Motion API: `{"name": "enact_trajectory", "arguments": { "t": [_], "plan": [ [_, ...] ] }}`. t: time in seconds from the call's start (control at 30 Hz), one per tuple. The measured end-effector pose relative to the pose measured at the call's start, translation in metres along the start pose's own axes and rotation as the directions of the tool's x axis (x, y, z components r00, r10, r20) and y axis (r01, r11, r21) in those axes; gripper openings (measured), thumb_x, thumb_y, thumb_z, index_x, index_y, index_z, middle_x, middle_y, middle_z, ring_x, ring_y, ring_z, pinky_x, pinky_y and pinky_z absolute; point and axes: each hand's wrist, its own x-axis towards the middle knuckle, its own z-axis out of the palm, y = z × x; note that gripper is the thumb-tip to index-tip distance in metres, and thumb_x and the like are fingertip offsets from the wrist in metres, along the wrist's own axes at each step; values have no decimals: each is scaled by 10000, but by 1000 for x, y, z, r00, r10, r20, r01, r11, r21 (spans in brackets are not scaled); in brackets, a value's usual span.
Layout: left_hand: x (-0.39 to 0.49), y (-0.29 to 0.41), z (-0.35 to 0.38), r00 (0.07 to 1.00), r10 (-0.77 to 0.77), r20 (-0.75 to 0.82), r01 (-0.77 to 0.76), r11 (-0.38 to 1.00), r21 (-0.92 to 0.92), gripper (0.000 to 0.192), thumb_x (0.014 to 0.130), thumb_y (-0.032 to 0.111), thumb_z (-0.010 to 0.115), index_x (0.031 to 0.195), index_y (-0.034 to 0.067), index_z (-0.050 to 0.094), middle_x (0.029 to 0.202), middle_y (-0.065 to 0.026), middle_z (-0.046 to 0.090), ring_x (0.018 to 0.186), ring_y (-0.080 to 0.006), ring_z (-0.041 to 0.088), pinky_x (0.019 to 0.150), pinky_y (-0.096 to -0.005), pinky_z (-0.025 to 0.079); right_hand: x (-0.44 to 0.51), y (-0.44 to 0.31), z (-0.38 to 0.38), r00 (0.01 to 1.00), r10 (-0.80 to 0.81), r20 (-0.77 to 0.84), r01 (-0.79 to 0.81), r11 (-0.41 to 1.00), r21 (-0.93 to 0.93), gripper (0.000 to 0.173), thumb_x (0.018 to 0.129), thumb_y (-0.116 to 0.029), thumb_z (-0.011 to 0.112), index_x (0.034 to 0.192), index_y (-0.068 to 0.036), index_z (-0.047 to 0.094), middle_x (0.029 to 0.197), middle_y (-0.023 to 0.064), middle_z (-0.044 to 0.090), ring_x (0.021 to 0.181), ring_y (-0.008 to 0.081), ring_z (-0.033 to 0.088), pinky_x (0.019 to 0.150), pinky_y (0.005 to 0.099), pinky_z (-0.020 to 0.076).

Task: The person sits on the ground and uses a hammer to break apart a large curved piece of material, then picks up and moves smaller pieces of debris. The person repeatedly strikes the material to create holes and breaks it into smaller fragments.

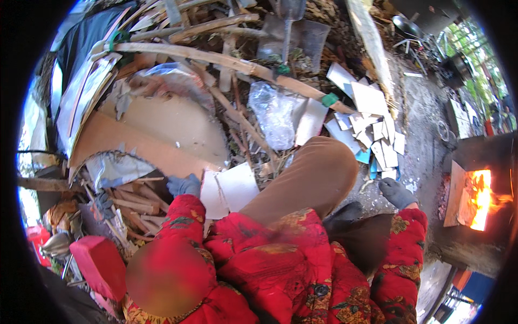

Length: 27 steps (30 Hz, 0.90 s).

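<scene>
My left hand point(184, 185), in a grey-blue glove, is at the lower edge of a large brown cardboard sheet point(162, 133). Its grip is hidden from above. Just to its right lies a folded white board piece point(236, 186), beside my bent knee in brown trousers point(303, 178). My right hand point(396, 192), gloved in grey, has its fingers curled close below a heap of torn white card pieces point(374, 129). A small white scrap point(389, 174) shows at its fingertips; whether it is held cannot be told.
A fire point(481, 200) burns in a stove opening at the right, with a board point(455, 194) standing in its mouth. Split sticks point(139, 202) lie at left. A long curved wooden pole point(194, 52), clear plastic point(271, 115) and a metal dustpan point(311, 40) lie ahead.
</scene>
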Motion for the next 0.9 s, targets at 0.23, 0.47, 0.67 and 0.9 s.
{"name": "enact_trajectory", "arguments": {
  "t": [0.23,0.47,0.67,0.9],
  "plan": [
    [-16,13,3,955,70,287,-151,950,272,944,787,669,576,1515,209,190,1546,-314,37,1441,-454,83,1135,-548,182,5,1,2,921,378,97,-390,897,207,491,935,-490,479,1261,-138,587,1100,223,654,1056,381,627,923,409,477],
    [-3,9,10,937,133,324,-254,894,369,996,786,752,488,1508,131,196,1505,-377,113,1417,-502,124,1128,-559,199,9,-15,-10,951,308,-4,-302,935,186,474,932,-503,455,1215,-142,574,1135,212,631,1059,420,597,927,452,462],
    [9,11,17,933,126,338,-267,871,412,1064,757,742,528,1510,71,190,1451,-448,146,1398,-536,144,1137,-550,186,-11,2,-10,942,308,-131,-197,827,526,342,949,-334,505,1131,-55,584,927,163,639,949,290,631,841,362,482],
    [22,10,1,861,134,490,-328,883,336,1110,665,717,659,1457,55,251,1446,-423,189,1278,-553,343,1018,-573,370,-131,62,52,616,770,-166,-354,459,815,272,950,-228,507,1166,-91,602,1043,77,636,936,249,628,811,316,481]
  ]
}}
